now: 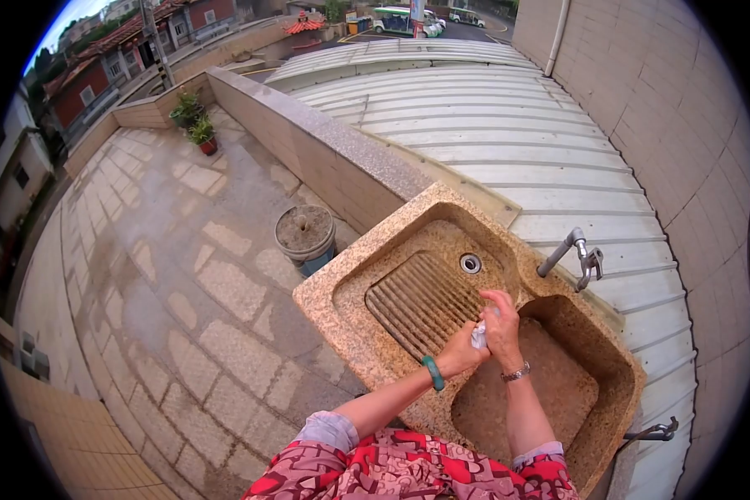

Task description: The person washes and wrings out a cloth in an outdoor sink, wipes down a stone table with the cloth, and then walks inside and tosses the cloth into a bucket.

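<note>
My left hand (462, 352), with a green bangle at the wrist, is closed around a small crumpled white cloth (478, 336). My right hand (502, 328), wearing a metal-banded watch, grips the same cloth from the other side. Only a little of the cloth shows between the fingers; the rest is hidden. Both hands are over the speckled stone sink (329, 292), near the divider between its two basins. Left of them lies the ribbed washboard (417, 300) of the shallow basin. Beneath my right forearm is the deeper basin (529, 400).
A metal tap (571, 250) rises from the sink's back edge, with a drain (470, 263) in the shallow basin. Beside the sink stands a soil-filled bucket (305, 229). A low wall (333, 150) borders the paved terrace; corrugated roofing (508, 125) lies beyond. Another tap (654, 432) is at lower right.
</note>
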`<action>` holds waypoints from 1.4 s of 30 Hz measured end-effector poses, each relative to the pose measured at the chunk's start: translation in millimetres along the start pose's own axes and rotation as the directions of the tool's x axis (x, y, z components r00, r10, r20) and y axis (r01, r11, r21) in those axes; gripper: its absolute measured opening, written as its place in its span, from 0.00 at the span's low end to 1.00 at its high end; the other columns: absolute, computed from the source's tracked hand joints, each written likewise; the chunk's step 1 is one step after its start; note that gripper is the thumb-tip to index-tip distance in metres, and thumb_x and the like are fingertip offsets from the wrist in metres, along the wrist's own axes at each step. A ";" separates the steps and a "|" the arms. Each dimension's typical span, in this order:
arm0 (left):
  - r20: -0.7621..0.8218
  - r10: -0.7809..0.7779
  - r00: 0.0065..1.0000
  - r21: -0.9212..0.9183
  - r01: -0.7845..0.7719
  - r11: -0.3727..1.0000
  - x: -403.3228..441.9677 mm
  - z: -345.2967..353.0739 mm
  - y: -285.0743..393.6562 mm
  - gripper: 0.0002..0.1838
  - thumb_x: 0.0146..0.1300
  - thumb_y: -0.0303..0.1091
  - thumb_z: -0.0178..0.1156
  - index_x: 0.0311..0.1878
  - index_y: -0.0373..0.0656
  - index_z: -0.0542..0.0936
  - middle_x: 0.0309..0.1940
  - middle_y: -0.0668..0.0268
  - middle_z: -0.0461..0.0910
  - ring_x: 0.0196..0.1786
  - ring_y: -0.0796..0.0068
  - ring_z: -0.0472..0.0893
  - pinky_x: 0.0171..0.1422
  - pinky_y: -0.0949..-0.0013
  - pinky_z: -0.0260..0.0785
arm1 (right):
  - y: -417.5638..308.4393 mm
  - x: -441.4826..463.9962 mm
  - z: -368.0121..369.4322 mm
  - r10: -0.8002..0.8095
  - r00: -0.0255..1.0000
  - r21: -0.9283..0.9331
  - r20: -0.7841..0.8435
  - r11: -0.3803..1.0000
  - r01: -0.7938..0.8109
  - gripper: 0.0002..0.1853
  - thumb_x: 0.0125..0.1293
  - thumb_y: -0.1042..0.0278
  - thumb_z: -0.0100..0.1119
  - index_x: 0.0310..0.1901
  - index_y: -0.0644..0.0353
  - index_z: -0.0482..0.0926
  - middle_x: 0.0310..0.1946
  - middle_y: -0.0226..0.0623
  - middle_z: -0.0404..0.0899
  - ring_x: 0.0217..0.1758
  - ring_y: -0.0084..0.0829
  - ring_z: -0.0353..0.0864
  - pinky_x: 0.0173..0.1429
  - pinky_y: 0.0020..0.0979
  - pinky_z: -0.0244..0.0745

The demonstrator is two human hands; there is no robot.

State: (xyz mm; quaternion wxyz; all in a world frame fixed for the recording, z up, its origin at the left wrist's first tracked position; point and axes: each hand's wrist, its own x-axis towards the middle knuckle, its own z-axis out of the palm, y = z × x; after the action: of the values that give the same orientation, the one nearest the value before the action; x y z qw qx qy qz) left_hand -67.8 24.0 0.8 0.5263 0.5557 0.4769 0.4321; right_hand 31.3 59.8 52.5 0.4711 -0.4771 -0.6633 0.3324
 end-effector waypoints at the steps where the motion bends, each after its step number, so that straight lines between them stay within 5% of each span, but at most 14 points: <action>1: 0.001 -0.001 1.000 -0.001 0.001 1.000 -0.1 -6.4 10.7 0.20 0.48 0.31 0.62 0.45 0.37 0.71 0.31 0.66 0.76 0.30 0.80 0.75 0.33 0.76 0.67 | 2.6 0.5 -1.7 0.001 1.000 -0.001 0.000 1.000 -0.001 0.15 0.54 0.82 0.45 0.44 0.64 0.73 0.47 0.35 0.69 0.36 0.22 0.74 0.39 0.22 0.72; 7: 0.321 -0.156 0.934 -0.244 0.241 0.939 -0.8 -27.1 31.6 0.17 0.52 0.35 0.62 0.44 0.38 0.72 0.29 0.68 0.75 0.28 0.82 0.74 0.30 0.77 0.67 | -11.5 2.2 -15.0 -0.038 0.991 0.056 0.129 0.998 0.031 0.16 0.62 0.64 0.52 0.48 0.64 0.72 0.51 0.42 0.67 0.47 0.33 0.73 0.45 0.30 0.75; 9: 0.464 -0.194 0.864 -0.494 0.434 0.753 -6.2 -32.5 45.7 0.18 0.56 0.42 0.58 0.42 0.37 0.72 0.26 0.69 0.74 0.25 0.80 0.73 0.26 0.77 0.65 | -35.1 4.4 -21.2 0.105 0.950 0.748 0.295 0.593 -0.298 0.30 0.61 0.46 0.53 0.56 0.63 0.65 0.52 0.44 0.65 0.50 0.37 0.73 0.47 0.38 0.76; 10: 0.464 -0.195 0.864 -0.494 0.435 0.753 -6.0 -33.2 48.7 0.18 0.56 0.42 0.58 0.42 0.37 0.72 0.26 0.69 0.74 0.25 0.80 0.73 0.26 0.77 0.65 | -23.5 9.4 -23.4 0.114 0.953 0.751 0.282 0.591 -0.293 0.42 0.56 0.34 0.50 0.61 0.62 0.56 0.53 0.48 0.64 0.49 0.41 0.73 0.44 0.46 0.79; 12: 0.754 -0.039 0.655 -0.605 0.717 0.346 -6.5 -33.7 52.6 0.23 0.58 0.50 0.53 0.40 0.36 0.71 0.25 0.67 0.72 0.23 0.78 0.70 0.22 0.78 0.61 | -26.5 11.2 -21.2 0.083 0.945 0.789 0.316 0.530 -0.310 0.44 0.54 0.33 0.51 0.61 0.62 0.56 0.54 0.49 0.64 0.50 0.42 0.73 0.45 0.46 0.79; 19: 0.750 0.097 0.655 -0.649 0.756 -0.086 -15.6 -28.0 62.5 0.22 0.58 0.49 0.53 0.40 0.36 0.70 0.25 0.65 0.69 0.24 0.77 0.67 0.22 0.78 0.57 | -46.6 12.0 -24.2 -0.063 0.893 0.755 0.445 0.562 -0.337 0.39 0.50 0.57 0.68 0.60 0.62 0.60 0.50 0.48 0.71 0.42 0.33 0.79 0.46 0.31 0.77; 24: 0.707 0.002 0.708 -0.708 0.706 0.019 -16.0 -30.7 70.8 0.19 0.53 0.41 0.59 0.40 0.36 0.70 0.26 0.65 0.69 0.25 0.78 0.69 0.24 0.78 0.60 | -49.0 12.7 -25.5 0.149 0.899 0.574 0.413 0.723 -0.383 0.18 0.53 0.78 0.55 0.48 0.64 0.73 0.51 0.41 0.70 0.37 0.23 0.77 0.40 0.25 0.77; 26: 0.615 -0.117 0.779 -0.616 0.569 0.545 -8.2 -29.1 57.7 0.18 0.51 0.34 0.61 0.43 0.37 0.69 0.29 0.66 0.71 0.26 0.78 0.71 0.26 0.77 0.62 | -43.6 12.0 -20.1 0.130 0.936 0.536 0.327 0.790 -0.297 0.15 0.53 0.79 0.53 0.45 0.64 0.75 0.51 0.39 0.70 0.36 0.22 0.77 0.39 0.25 0.76; 30: 0.250 -0.159 0.955 -0.446 0.260 0.856 11.6 -5.7 14.2 0.26 0.48 0.29 0.60 0.52 0.40 0.65 0.32 0.66 0.73 0.29 0.78 0.73 0.29 0.75 0.67 | -8.4 5.4 -9.6 0.113 0.981 0.274 0.155 0.950 -0.153 0.16 0.49 0.83 0.46 0.41 0.65 0.75 0.51 0.38 0.70 0.41 0.25 0.76 0.41 0.25 0.75; 33: -0.058 0.123 0.991 -0.305 -0.135 0.943 -0.9 -10.4 38.5 0.34 0.46 0.28 0.61 0.59 0.40 0.60 0.33 0.65 0.72 0.31 0.79 0.73 0.31 0.74 0.68 | 14.2 -1.4 -3.3 0.070 0.996 0.161 0.062 0.984 -0.079 0.17 0.49 0.82 0.43 0.42 0.66 0.75 0.50 0.40 0.70 0.50 0.32 0.73 0.52 0.29 0.70; 35: 0.030 0.057 0.998 -0.146 -0.052 0.988 -4.5 -20.3 53.5 0.41 0.46 0.30 0.62 0.64 0.41 0.54 0.40 0.58 0.74 0.35 0.70 0.77 0.36 0.70 0.70 | 0.1 1.9 -5.0 0.059 0.998 0.151 -0.038 0.987 -0.053 0.19 0.49 0.80 0.43 0.45 0.66 0.73 0.50 0.41 0.70 0.53 0.35 0.72 0.58 0.31 0.65; 37: 0.015 0.388 0.922 0.309 -0.373 0.875 -6.2 -18.0 54.1 0.43 0.46 0.32 0.63 0.65 0.42 0.53 0.45 0.53 0.74 0.42 0.60 0.79 0.43 0.67 0.70 | -3.3 4.1 -9.1 0.011 0.999 0.079 -0.034 0.997 -0.008 0.23 0.50 0.80 0.43 0.51 0.64 0.70 0.50 0.41 0.70 0.56 0.35 0.70 0.58 0.31 0.65; 40: 0.027 0.298 0.954 0.224 -0.297 0.928 -9.5 -21.2 58.9 0.41 0.48 0.33 0.62 0.65 0.42 0.53 0.50 0.47 0.70 0.50 0.49 0.74 0.51 0.61 0.67 | -8.2 6.5 -13.9 0.058 0.998 0.050 0.019 0.997 -0.059 0.28 0.54 0.77 0.45 0.61 0.60 0.62 0.53 0.44 0.67 0.56 0.36 0.69 0.57 0.32 0.66; 42: -0.015 0.277 0.961 0.141 -0.272 0.952 -11.8 -20.6 64.5 0.38 0.49 0.33 0.62 0.64 0.42 0.56 0.47 0.50 0.74 0.46 0.54 0.77 0.47 0.63 0.69 | -18.1 9.2 -19.9 0.207 0.964 0.562 0.170 0.783 -0.267 0.32 0.62 0.68 0.50 0.66 0.57 0.51 0.59 0.48 0.61 0.58 0.37 0.68 0.58 0.32 0.67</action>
State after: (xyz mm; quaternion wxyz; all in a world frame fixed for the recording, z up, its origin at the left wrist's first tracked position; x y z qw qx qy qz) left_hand -85.2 16.5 66.8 0.4135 0.6439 0.4327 0.4766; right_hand 43.3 62.5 78.2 0.5150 -0.3733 -0.4876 0.5981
